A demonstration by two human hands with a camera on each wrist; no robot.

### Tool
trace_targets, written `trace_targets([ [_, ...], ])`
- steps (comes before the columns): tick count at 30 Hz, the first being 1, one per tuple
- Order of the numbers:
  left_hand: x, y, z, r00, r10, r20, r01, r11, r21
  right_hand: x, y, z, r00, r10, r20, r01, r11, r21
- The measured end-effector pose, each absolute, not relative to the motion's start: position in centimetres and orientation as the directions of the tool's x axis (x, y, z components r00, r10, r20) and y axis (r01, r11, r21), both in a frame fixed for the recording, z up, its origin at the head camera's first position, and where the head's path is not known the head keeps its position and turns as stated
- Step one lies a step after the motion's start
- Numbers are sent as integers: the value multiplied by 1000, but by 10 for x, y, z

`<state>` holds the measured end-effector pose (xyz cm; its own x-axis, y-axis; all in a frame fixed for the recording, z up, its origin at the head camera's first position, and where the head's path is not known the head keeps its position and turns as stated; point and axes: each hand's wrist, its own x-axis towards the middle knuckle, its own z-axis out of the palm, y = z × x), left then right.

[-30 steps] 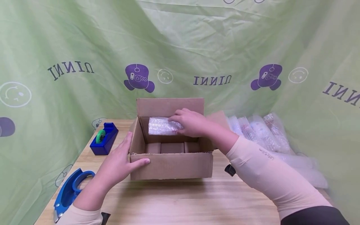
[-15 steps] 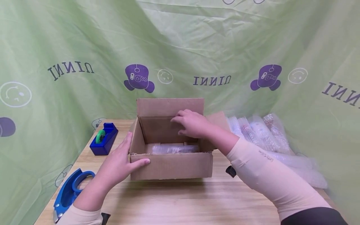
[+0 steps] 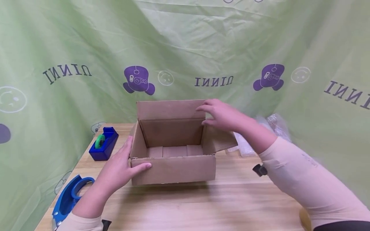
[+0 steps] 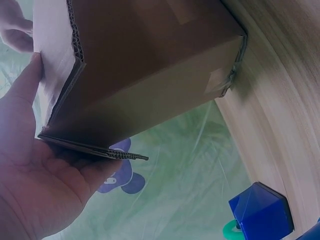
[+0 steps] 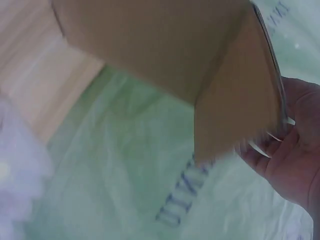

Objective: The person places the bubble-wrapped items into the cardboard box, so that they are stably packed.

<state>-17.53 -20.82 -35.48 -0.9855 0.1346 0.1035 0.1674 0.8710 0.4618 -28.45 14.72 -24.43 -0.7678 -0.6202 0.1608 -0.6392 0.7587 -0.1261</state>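
An open cardboard box point(image 3: 173, 171) stands on the wooden table, its back flap point(image 3: 170, 110) upright and its right flap point(image 3: 224, 140) folded outward. My left hand point(image 3: 118, 168) grips its front left corner, thumb on the front and fingers along the left side. In the left wrist view that hand point(image 4: 47, 185) holds the edges of two flaps. At the back right corner, my right hand point(image 3: 224, 115) is raised with its fingers apart and nothing in them. The right wrist view has this hand point(image 5: 292, 150) beside a flap point(image 5: 240, 95). The box's inner front is hidden behind its front wall.
Bubble-wrapped packets point(image 3: 278, 126) lie at the back right, partly behind the right arm. On the left are a blue desk tape dispenser point(image 3: 101, 154) with green tape and a blue hand-held tape dispenser point(image 3: 65, 199). A green printed curtain point(image 3: 185, 41) hangs behind the table.
My right hand let go of a bubble-wrapped packet inside the box, then rose to the right. The packet showed on the box bottom and is now out of sight. My left hand kept its hold.
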Motion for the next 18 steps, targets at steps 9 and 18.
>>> trace_targets([
  [9, -177, -209, -354, -985, 138, 104, 171, 876, 451, -272, 224, -222, -852, -492, 178, -515, 848, -124],
  [18, -178, -209, -355, -984, 147, 101, 177, 874, 453, -257, 292, -237, -907, -397, 139, -416, 897, -149],
])
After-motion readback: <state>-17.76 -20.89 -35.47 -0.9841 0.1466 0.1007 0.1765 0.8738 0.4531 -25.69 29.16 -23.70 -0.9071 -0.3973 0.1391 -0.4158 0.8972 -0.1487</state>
